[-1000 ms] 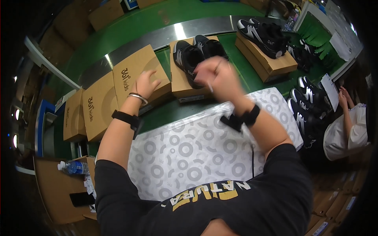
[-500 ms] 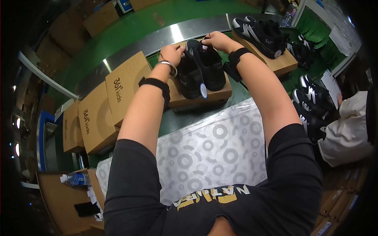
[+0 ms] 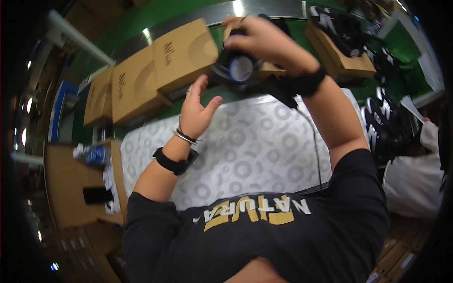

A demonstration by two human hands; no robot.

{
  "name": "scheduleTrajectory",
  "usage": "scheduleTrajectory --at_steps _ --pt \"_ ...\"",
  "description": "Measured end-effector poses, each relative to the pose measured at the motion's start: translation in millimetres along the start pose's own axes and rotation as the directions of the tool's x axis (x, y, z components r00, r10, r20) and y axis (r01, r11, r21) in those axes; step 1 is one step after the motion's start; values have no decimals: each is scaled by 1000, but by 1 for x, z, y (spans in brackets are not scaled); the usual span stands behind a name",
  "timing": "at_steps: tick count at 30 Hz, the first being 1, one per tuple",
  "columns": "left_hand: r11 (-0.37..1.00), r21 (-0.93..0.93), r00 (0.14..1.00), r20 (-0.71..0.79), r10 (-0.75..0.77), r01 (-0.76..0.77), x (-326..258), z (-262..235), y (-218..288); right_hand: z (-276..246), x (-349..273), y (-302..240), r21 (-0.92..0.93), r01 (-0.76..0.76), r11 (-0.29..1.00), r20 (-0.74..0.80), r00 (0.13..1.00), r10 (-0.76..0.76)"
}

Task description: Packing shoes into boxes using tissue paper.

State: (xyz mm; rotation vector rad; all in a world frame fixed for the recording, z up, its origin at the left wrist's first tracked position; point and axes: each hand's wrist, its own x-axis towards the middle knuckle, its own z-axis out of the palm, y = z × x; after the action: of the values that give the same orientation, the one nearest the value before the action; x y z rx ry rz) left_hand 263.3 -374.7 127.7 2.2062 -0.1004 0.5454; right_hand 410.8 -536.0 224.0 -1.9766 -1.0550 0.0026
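Dim, curving into black at the rim; glaring white off the metal strip (image 3: pixel 238 8); motion-blurred around the right hand (image 3: pixel 258 40).

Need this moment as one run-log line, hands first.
right hand: holding black sneaker | left hand: open, empty | near: white sheet with grey rings, brown cardboard boxes

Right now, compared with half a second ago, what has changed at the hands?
The left hand has let go and drawn back closer in, open. The right hand holds a black shoe, which is blurred and has come left and closer in. The boxes on the left, patterned paper and bottle stayed put.
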Motion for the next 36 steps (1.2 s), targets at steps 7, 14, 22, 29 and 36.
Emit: scheduleTrajectory --at_steps 7,14,22,29,36 --pt "514 -700 813 164 -558 495 -124 -42 39 113 -76 -40 621 -181 763 137 983 121" --pt "408 514 640 -440 -630 755 -235 -123 -42 129 -110 48 440 -432 787 103 895 434" --pt "90 598 506 -579 -639 797 -256 -116 -57 131 -125 36 626 -428 652 117 878 464" --pt "108 655 570 -551 -609 748 -255 -119 -61 138 -127 30 624 -433 650 148 883 446" --pt "147 688 619 -514 -593 711 -248 -118 -61 137 -129 28 642 -419 642 133 886 445"
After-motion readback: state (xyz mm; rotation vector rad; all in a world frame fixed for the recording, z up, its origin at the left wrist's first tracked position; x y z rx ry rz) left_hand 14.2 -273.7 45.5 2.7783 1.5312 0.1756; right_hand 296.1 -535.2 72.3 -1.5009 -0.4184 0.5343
